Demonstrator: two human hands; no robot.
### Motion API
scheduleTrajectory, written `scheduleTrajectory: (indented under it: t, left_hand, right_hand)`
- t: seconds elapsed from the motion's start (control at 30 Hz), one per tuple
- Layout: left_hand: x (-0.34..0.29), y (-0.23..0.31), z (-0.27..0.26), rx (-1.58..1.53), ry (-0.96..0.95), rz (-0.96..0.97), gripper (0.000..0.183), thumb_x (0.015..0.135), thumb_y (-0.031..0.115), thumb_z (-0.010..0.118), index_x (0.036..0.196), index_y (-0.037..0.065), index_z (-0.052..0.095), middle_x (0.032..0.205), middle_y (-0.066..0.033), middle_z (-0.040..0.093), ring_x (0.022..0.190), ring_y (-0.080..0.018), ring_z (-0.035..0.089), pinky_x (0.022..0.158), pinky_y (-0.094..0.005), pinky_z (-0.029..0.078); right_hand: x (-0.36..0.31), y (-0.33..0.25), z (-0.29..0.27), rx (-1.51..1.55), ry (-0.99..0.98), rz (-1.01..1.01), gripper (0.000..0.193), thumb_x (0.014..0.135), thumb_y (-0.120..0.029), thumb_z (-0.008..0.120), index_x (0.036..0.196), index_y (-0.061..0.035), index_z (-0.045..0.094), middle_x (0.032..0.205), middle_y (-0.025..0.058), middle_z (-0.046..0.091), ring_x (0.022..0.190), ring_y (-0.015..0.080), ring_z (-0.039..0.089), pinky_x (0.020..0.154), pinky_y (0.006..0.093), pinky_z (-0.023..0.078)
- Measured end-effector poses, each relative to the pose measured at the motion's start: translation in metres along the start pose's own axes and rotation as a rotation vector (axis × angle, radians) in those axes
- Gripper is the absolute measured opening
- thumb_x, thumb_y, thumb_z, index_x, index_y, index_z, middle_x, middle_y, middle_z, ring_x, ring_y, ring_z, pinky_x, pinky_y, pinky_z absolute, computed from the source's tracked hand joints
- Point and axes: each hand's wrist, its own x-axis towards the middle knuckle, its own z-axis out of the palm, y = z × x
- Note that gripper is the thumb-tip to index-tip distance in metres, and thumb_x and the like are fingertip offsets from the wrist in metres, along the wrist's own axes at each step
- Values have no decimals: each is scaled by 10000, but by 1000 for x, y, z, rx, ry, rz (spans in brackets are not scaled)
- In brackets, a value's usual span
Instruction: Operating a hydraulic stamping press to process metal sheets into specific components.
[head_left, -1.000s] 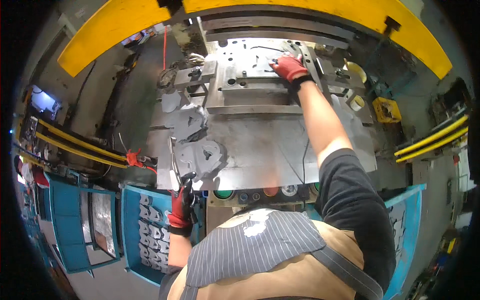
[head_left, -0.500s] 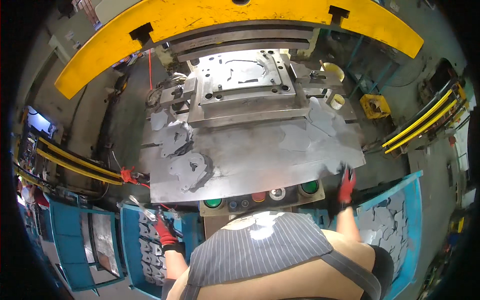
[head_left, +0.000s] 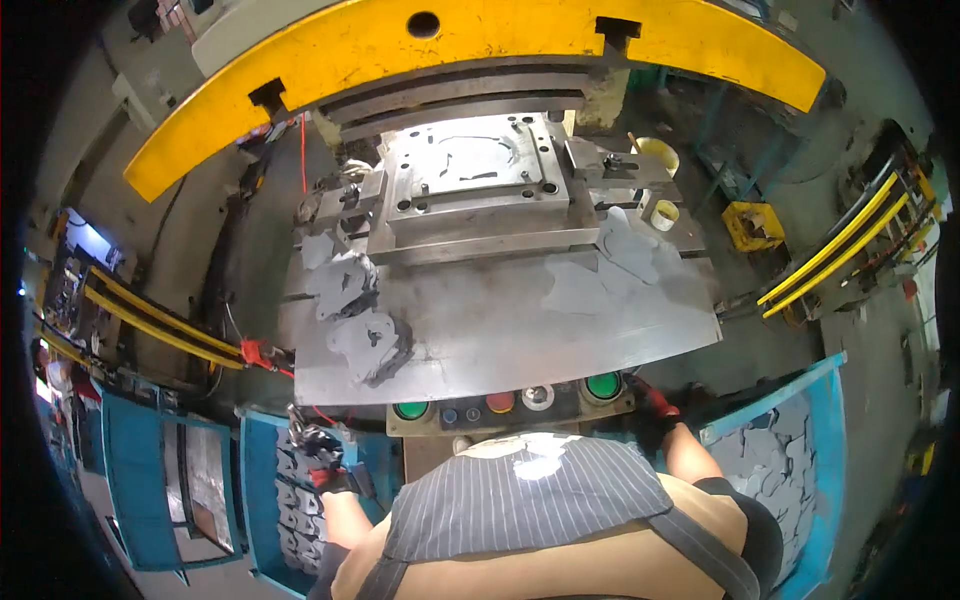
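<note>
My left hand (head_left: 328, 478), in a red and black glove, is closed round a shiny metal hand tool (head_left: 314, 438) whose exact kind I cannot make out. It is over the blue bin at the left, below the table edge. Just right of the right green push button (head_left: 603, 386) is my right hand (head_left: 656, 402), gloved alike; its fingers are too dark and small to read. Grey cut metal parts (head_left: 366, 342) lie in stacks on the steel table (head_left: 480, 330) at its left. A thin grey metal sheet (head_left: 582, 288) lies on the right side.
Beyond the table a steel die (head_left: 475, 160) sits beneath the yellow press beam (head_left: 500, 35). Blue bins of metal pieces stand left (head_left: 262, 500) and right (head_left: 830, 440). A red stop button (head_left: 500, 402) is on the front panel. A yellow crate (head_left: 752, 227) stands far right.
My right hand has moved left and down from the table's right edge to beside the green button. My left hand has lowered slightly with the metal tool. The view has shifted a little.
</note>
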Motion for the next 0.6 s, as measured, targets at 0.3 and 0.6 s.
scheduleTrajectory:
  t: [0.3, 0.6]
  left_hand:
    - [-2, -55, -34, 48, 231, -44, 285, 841, 362, 469, 688, 125, 512, 579, 14, 495, 515, -100, 478, 486, -259, 373]
    - [0, 57, 21, -394, -131, 304, 338, 838, 441, 459, 644, 165, 452, 521, 30, 445, 485, -77, 455, 426, -226, 340]
  right_hand:
    - [14, 5, -8, -356, -121, -42, 484, 811, -155, 516, 1271, -85, 385, 1299, 135, 380, 1217, 245, 330, 990, 319, 291]
    - [-28, -103, 58, -127, -107, 173, 456, 826, -281, 536, 1223, -81, 431, 1213, 108, 443, 1102, 226, 428, 912, 356, 360]
